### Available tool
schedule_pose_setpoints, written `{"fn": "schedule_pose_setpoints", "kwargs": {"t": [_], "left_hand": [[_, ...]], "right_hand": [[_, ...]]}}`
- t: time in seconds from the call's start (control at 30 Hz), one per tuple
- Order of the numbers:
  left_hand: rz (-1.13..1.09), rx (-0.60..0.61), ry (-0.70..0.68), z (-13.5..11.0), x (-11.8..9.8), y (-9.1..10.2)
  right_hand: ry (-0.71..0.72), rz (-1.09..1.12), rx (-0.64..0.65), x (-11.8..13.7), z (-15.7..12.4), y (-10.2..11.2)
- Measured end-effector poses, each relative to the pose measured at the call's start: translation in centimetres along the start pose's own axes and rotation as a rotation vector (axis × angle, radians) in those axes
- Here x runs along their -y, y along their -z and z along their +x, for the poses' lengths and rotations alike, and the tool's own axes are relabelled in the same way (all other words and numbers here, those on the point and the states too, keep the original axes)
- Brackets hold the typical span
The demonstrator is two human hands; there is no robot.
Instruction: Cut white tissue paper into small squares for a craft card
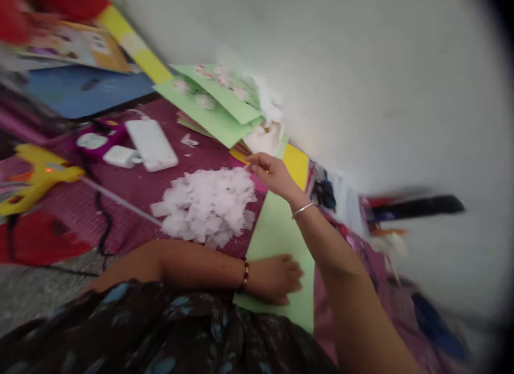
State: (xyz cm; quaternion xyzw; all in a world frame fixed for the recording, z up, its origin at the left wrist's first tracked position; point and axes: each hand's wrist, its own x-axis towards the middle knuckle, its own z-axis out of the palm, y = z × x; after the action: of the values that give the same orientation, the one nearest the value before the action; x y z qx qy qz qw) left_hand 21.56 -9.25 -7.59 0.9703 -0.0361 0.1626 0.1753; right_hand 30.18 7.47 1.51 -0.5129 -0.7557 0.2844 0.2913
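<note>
My left hand [275,279], with a beaded bracelet at the wrist, lies flat on a light green sheet of paper [277,224], fingers stretched out. My right hand [272,174], wearing a silver bangle, is raised past the far end of that sheet. Its fingers are curled with the tips close together; whatever they hold, if anything, is too small to make out. Just left of it spreads a pile of white tissue-paper pieces [209,202]. Beyond the fingertips stand folded green cards [217,106] with pinkish-white flowers on them, beside crumpled white paper [265,138].
At the left is a yellow hot glue gun [36,176] with a glowing light, a glue stick and a black cord. A white power bank [151,144] and a white adapter [120,156] rest on the purple mat [132,197]. A pale wall [361,95] rises behind.
</note>
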Motion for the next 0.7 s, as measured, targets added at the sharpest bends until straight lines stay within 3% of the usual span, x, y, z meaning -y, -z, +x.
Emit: {"fn": "schedule_pose_setpoints", "kwargs": {"t": [0.03, 0.17, 0.27, 0.33, 0.47, 0.7], "left_hand": [[-0.033, 0.021, -0.071, 0.0, 0.1, 0.0], [-0.107, 0.076, -0.081, 0.2, 0.8, 0.2], [-0.155, 0.157, -0.061, 0.1, 0.6, 0.8], [-0.196, 0.226, -0.070, -0.2, -0.1, 1.2], [-0.276, 0.350, -0.146, -1.1, -1.9, 1.4], [-0.142, 0.414, -0.057, -2.2, -2.6, 1.2]], "right_hand": [[-0.045, -0.024, -0.033, -1.1, -2.9, 0.8], [-0.240, -0.051, -0.194, -4.5, -15.8, 2.3], [-0.370, -0.068, -0.333, -4.9, -24.2, 1.8], [-0.423, -0.079, -0.398, -4.3, -28.1, 1.1], [-0.450, -0.092, -0.425, -2.9, -31.7, -0.1], [-0.416, -0.106, -0.413, -2.8, -31.7, -0.7]]}}
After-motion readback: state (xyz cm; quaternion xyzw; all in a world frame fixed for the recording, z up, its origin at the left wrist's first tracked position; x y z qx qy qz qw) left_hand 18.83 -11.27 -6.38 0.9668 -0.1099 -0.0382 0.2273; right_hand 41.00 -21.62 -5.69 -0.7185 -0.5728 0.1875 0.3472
